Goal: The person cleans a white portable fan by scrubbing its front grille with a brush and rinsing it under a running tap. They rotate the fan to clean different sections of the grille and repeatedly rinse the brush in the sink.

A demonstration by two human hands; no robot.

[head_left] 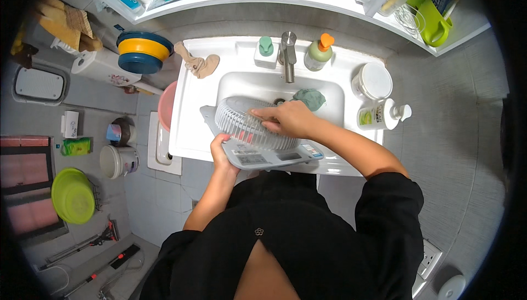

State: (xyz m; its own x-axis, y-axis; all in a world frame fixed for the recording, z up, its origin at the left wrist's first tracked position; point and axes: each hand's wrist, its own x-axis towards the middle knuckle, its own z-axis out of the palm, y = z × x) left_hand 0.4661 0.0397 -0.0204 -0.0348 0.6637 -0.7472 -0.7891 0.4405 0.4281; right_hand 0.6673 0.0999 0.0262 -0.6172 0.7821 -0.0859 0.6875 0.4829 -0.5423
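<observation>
A grey fan [253, 154] with a round, ribbed plastic grille [233, 119] is held tilted over the front edge of the white sink. My left hand [220, 154] grips the left edge of its flat grey body, thumb on top. My right hand [291, 119] lies on the grille's right side, index finger stretched across the ribs and other fingers curled against it. Some reddish parts show through the ribs. In the basin [336, 97], beyond my right hand, lies a crumpled green cloth [311, 98] near the drain.
Behind the basin stand a faucet [288, 58], a white dispenser with a green top [266, 53] and a green orange-topped pump bottle [319, 53]. A white tub [373, 80] and pump bottle [381, 114] sit right. Beige fabric [197, 63] lies left. A loaded shelf [219, 3] overhangs.
</observation>
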